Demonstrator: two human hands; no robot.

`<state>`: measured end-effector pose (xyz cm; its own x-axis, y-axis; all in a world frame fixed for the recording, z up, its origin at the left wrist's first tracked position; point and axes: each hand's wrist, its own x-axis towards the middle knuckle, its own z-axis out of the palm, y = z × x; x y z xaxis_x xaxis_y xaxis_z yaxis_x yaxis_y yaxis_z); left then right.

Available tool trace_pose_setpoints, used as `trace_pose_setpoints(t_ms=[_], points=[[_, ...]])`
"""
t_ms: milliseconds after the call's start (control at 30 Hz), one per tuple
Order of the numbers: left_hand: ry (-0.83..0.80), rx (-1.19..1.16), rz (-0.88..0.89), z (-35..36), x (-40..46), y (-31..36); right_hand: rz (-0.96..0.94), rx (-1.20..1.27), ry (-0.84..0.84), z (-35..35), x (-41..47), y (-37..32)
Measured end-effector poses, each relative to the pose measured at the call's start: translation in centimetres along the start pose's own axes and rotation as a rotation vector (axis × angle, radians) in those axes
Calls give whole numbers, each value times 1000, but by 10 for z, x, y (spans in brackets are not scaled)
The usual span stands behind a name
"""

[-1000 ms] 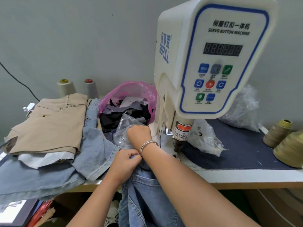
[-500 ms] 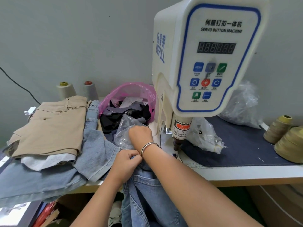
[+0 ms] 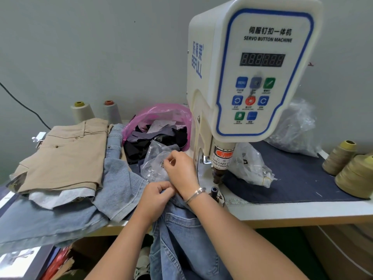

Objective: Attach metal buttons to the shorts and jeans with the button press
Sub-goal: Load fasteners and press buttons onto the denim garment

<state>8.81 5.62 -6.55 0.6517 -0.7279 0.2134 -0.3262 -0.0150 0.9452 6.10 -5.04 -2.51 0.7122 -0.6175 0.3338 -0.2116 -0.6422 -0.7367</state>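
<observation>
Denim, held: light-blue jeans (image 3: 181,239) are gripped at the waistband by the left hand (image 3: 156,197), fingers curled round a fold of cloth just in front of the press base; the legs hang over the table edge (image 3: 282,216).
Right hand (image 3: 179,170): crossed over the left wrist, fingertips drawn together inside the mouth of a clear plastic bag (image 3: 155,166); something small appears to be pinched, though whether a button is held cannot be told.
Metal buttons (image 3: 148,174): seen as small pale discs through the bag, under and just left of the right fingertips.
Button press (image 3: 248,77): set just to the right of both hands; the punch (image 3: 219,174) hangs above the lower die (image 3: 214,190), which is beside the right wrist.
Shorts (image 3: 66,154): tan, folded on a stack of denim, well apart to the left.
Second bag (image 3: 250,168): clear, lying right of the punch on a dark cloth mat (image 3: 302,178).
Risk, drop: a button may slip from the fingertips on withdrawal, the crumpled plastic catching it.
Risk, misplacement: the waistband may slide off the die, the weight of the hanging legs pulling it down.
Risk, injury: fingers may be caught under the punch, the wrist being already so close.
</observation>
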Motion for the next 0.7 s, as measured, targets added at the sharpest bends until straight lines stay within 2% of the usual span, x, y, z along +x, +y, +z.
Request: trace_pose_setpoints(t_ms=[100, 200, 333, 700], points=[[-10, -63, 7, -1, 0, -1, 17, 290, 73, -15, -36, -1], [-14, -153, 12, -2, 0, -2, 22, 390, 24, -31, -63, 7], [-23, -237, -34, -1, 0, -3, 21, 335, 8, -38, -69, 9], [26, -203, -25, 0, -3, 3, 24, 360, 18, -32, -64, 9]])
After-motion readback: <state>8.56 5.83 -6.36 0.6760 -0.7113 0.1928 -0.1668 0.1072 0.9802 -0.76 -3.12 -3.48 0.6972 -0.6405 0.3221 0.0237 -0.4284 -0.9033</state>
